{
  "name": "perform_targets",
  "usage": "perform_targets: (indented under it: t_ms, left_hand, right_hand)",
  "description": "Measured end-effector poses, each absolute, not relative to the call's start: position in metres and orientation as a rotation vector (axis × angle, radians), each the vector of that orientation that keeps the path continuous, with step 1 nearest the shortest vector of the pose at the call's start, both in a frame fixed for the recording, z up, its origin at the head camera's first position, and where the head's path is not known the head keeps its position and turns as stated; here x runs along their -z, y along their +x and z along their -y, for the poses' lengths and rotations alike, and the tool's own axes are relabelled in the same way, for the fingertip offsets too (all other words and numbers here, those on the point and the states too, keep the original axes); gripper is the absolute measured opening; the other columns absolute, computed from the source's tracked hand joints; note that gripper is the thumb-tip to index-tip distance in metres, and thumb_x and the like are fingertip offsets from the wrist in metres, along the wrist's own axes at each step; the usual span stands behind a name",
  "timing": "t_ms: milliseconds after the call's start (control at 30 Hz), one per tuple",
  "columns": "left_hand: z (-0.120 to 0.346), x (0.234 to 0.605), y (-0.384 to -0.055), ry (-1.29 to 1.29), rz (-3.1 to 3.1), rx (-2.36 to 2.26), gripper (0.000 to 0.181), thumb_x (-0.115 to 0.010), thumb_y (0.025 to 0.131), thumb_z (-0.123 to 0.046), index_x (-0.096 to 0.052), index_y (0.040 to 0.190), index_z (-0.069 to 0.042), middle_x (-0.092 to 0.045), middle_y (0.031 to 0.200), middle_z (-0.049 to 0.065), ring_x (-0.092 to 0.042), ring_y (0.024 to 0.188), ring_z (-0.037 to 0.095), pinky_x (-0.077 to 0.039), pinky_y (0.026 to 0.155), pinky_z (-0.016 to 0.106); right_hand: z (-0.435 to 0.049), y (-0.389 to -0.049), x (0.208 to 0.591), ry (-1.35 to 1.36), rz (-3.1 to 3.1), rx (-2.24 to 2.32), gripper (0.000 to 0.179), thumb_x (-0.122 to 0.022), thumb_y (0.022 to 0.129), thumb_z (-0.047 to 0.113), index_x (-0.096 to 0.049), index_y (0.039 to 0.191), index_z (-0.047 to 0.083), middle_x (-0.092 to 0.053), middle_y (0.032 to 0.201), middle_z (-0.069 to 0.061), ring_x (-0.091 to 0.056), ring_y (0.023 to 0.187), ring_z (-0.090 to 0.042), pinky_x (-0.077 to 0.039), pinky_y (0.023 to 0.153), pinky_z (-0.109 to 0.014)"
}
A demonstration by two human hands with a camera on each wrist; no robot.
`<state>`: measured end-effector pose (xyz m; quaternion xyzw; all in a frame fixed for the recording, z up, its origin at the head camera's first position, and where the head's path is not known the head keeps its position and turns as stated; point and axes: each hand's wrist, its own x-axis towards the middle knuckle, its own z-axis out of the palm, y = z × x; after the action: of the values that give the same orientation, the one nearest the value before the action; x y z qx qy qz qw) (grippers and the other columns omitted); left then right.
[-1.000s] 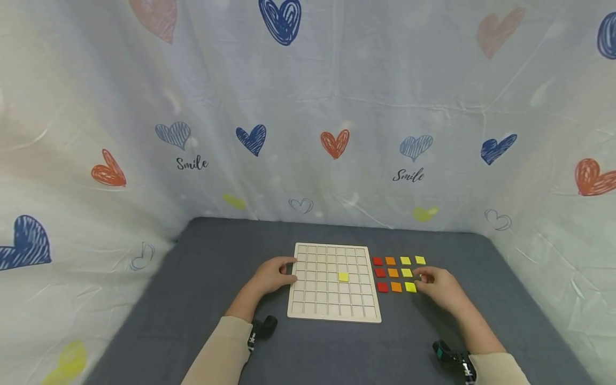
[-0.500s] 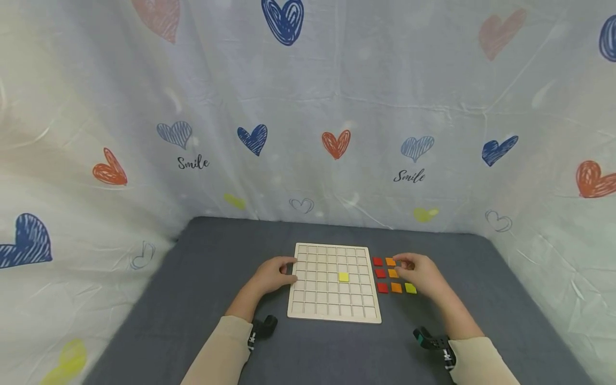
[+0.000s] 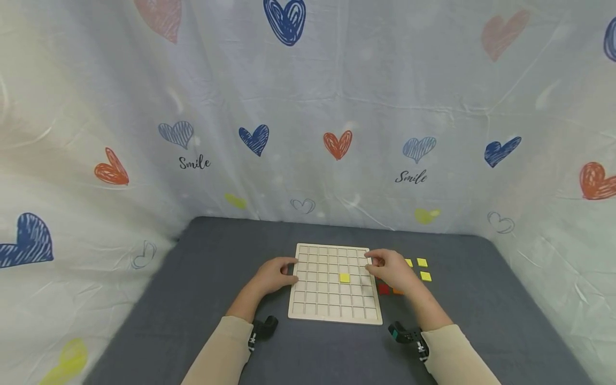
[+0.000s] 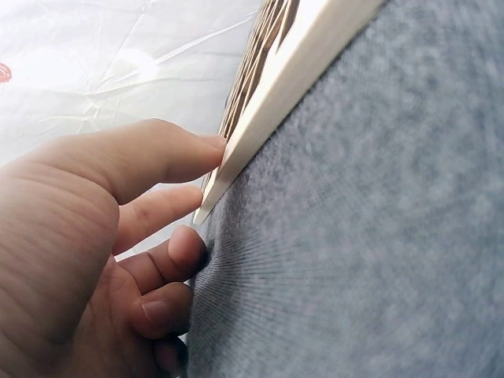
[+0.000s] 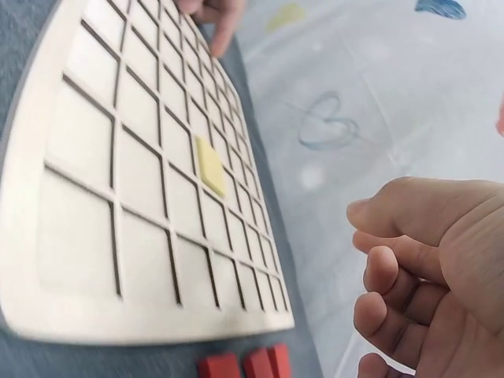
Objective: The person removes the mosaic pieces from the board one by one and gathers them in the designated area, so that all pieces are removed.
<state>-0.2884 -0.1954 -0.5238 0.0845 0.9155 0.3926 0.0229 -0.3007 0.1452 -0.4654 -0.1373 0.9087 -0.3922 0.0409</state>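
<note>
A pale wooden grid board (image 3: 313,310) lies on the grey table, with a yellow square tile (image 3: 344,278) in one of its cells. My left hand (image 3: 271,276) rests at the board's left edge, thumb and index fingertips touching its side, spaced apart. Over the right edge hovers my right hand (image 3: 394,271), its thumb and index finger slightly apart. No tile shows between them in the right wrist view, where the other fingers (image 5: 378,315) are loosely bent. Beneath this hand and forearm, some red tiles (image 3: 383,289) and orange tiles (image 3: 397,292) are partly hidden.
Right of the board, yellow tiles (image 3: 425,276) lie on the dark grey tabletop (image 3: 332,353). A white curtain (image 3: 298,96) printed with hearts encloses the back and sides.
My right hand has moved left from the outer yellow tiles, across the orange and red ones, to the board's right edge. The left hand has stayed put at the board's left edge.
</note>
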Motion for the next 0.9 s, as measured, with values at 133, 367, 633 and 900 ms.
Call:
perform_targets:
  t_ms: [133,367,633,900]
  left_hand:
    - [0.195,0.524,-0.288,0.271,-2.836,-1.22,0.052,-0.082,0.088,-0.02,-0.067,0.136,-0.009,-0.052,0.072,-0.001,-0.045,0.06,0.014,-0.037,0.057,0.032]
    - [0.196,0.521,-0.286,0.266,-2.824,-1.243,0.051,-0.081,0.087,-0.02,-0.068,0.136,-0.008,-0.052,0.073,0.0,-0.045,0.061,0.014,-0.037,0.058,0.032]
    - [0.195,0.521,-0.286,0.266,-2.824,-1.24,0.051,-0.081,0.088,-0.02,-0.068,0.136,-0.009,-0.051,0.072,0.0,-0.044,0.06,0.014,-0.037,0.057,0.032]
    - [0.196,0.52,-0.286,0.259,-2.828,-1.225,0.052,-0.082,0.087,-0.021,-0.068,0.135,-0.009,-0.052,0.073,0.0,-0.045,0.061,0.014,-0.037,0.058,0.032]
  right_hand:
    - [-0.133,-0.301,0.473,-0.474,-2.753,1.193,0.037,-0.073,0.095,0.011,-0.068,0.13,-0.002,-0.053,0.082,-0.004,-0.041,0.062,-0.018,-0.035,0.054,-0.032]
    - [-0.112,-0.301,0.489,-0.508,-2.714,1.136,0.037,-0.076,0.092,0.011,-0.071,0.126,0.0,-0.053,0.08,-0.002,-0.04,0.062,-0.015,-0.033,0.055,-0.029]
    - [-0.101,-0.295,0.501,-0.402,-2.754,1.114,0.026,-0.078,0.088,0.01,-0.077,0.113,0.003,-0.055,0.071,-0.001,-0.045,0.056,-0.014,-0.04,0.058,-0.032]
    - [-0.099,-0.291,0.504,-0.379,-2.807,1.115,0.021,-0.079,0.088,0.01,-0.078,0.108,0.005,-0.057,0.071,0.0,-0.048,0.057,-0.015,-0.041,0.059,-0.032]
